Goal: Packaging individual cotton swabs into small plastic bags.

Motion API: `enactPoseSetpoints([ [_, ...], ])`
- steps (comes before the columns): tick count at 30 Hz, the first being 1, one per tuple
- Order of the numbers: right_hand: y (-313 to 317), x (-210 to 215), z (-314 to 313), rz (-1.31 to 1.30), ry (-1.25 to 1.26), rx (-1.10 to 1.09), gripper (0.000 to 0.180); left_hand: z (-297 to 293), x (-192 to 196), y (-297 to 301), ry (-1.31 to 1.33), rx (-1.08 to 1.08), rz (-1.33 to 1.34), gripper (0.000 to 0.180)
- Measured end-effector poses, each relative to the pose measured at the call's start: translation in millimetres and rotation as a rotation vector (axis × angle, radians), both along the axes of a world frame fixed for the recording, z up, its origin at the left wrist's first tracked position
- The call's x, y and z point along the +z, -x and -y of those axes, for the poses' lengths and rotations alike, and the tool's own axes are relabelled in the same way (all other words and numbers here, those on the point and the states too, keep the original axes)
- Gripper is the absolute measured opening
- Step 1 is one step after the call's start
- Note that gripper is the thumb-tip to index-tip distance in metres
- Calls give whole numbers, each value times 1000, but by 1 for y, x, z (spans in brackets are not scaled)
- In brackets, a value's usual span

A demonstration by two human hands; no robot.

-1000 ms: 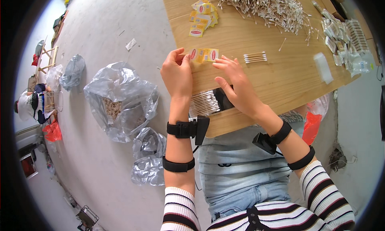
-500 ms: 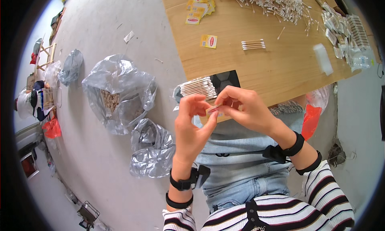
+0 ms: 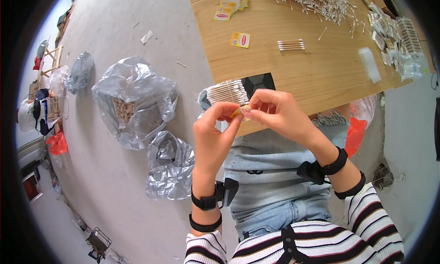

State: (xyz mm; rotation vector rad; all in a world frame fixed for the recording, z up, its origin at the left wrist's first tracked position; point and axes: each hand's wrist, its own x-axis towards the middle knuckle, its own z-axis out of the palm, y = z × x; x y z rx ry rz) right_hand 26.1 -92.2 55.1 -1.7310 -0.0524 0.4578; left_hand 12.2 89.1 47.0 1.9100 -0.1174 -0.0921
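Between my left hand (image 3: 215,131) and my right hand (image 3: 279,112) is a small yellow card (image 3: 239,112) with a red patch, pinched by the fingertips of both. It looks bent, and the fingers cover much of it. Just beyond my hands, a row of cotton swabs (image 3: 225,93) lies at the table's near left corner. Beside the swabs is a black sheet (image 3: 260,83) with a faceted pattern. Farther up the table lie a single yellow card (image 3: 240,40) and a short row of several cotton swabs (image 3: 291,45).
Toward the far side are a pile of loose cotton swabs (image 3: 321,5) and overlapping yellow cards (image 3: 229,6). Packed clear pouches (image 3: 389,35) and a translucent strip (image 3: 369,65) lie at the right. Grey plastic bags (image 3: 137,99) stand on the floor, left of the wooden table (image 3: 321,76).
Both hands have risen slightly toward the table with the card. The card's face shows less and it sits more bent between the fingertips. The objects on the table stay put.
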Motion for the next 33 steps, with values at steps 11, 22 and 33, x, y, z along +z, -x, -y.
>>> enactPoseSetpoints([
  [11,-27,-26,-8,36,50,-273,19,-4,-57,-39,-402,447,-66,43],
  [22,-36,-14,-14,194,301,-133,17,4,-77,-40,29,434,-46,44],
  [33,-44,-18,-16,196,316,-87,15,7,-72,-41,9,439,-41,43],
])
